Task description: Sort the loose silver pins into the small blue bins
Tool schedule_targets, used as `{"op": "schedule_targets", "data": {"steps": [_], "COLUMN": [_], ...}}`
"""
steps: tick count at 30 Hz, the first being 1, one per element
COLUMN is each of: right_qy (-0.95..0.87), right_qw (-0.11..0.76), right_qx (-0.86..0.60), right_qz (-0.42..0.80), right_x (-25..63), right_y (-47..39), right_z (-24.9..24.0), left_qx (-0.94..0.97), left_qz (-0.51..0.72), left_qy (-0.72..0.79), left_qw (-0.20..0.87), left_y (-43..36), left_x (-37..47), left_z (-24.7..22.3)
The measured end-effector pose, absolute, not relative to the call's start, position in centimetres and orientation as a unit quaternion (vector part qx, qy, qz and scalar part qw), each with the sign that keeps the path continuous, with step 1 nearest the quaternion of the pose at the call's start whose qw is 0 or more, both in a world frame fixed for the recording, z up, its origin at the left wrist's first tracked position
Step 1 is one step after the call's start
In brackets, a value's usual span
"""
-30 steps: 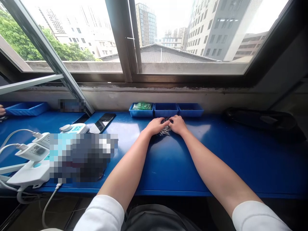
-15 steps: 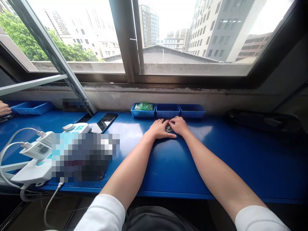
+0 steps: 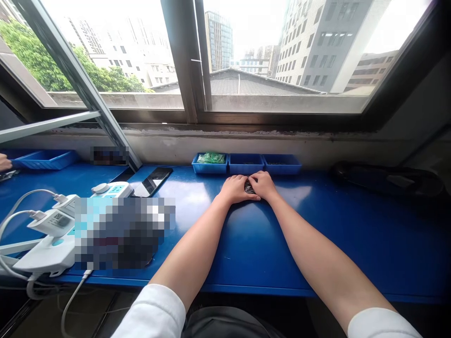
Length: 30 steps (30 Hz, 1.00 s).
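A small pile of thin, dark, shiny metal pieces (image 3: 249, 187) lies on the blue table between my hands; their exact kind is too small to make out. My left hand (image 3: 235, 188) rests along the pile's left side, fingers stretched forward and thumb reaching across its near edge. From the right, my right hand (image 3: 263, 184) curls its fingers against the pile, and its fingertips come close to the left hand's fingers. Part of the pile is hidden under both hands.
Behind my hands stand three blue bins: one with green-and-clear packets (image 3: 211, 158), a middle bin (image 3: 245, 168) and a right bin (image 3: 282, 168) with small dark pieces. To the left are a phone (image 3: 155, 181) and a power strip (image 3: 52, 253). Another person's hand (image 3: 4, 162) shows far left.
My left hand has moved slightly right and its fingers have drawn together. The hands now close more tightly around the metal pieces, and the pile looks more compact.
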State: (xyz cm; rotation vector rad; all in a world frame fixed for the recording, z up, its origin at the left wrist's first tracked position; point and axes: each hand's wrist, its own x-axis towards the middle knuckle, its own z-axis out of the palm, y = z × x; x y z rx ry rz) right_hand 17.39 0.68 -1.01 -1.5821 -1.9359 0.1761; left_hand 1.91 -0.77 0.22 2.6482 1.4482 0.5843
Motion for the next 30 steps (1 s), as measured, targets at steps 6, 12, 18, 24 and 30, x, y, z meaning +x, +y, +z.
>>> {"op": "schedule_targets", "data": {"steps": [6, 12, 18, 24, 30], "right_qy": [-0.686, -0.701, -0.727, -0.729, -0.728], "right_qw": [0.363, 0.324, 0.289, 0.240, 0.227], "right_qx": [-0.627, -0.628, -0.616, -0.633, -0.639], "right_qz": [0.064, 0.100, 0.096, 0.099, 0.094], "right_x": [17.8, 18.1, 17.8, 17.4, 17.2], "right_y": [1.2, 1.7, 1.1, 0.7, 0.8], "right_z": [-1.3, -1.4, -0.9, -0.4, -0.3], "left_qx": [0.861, 0.852, 0.849, 0.845, 0.847], "left_qz": [0.190, 0.203, 0.207, 0.210, 0.230], "left_qy": [0.469, 0.476, 0.480, 0.481, 0.460], "left_qw": [0.049, 0.071, 0.079, 0.102, 0.138], "left_y": [-0.7, -0.9, -0.9, -0.8, -0.6], "left_x": [1.8, 1.7, 1.7, 1.7, 1.7], "left_z": [0.4, 0.5, 0.5, 0.5, 0.2]}}
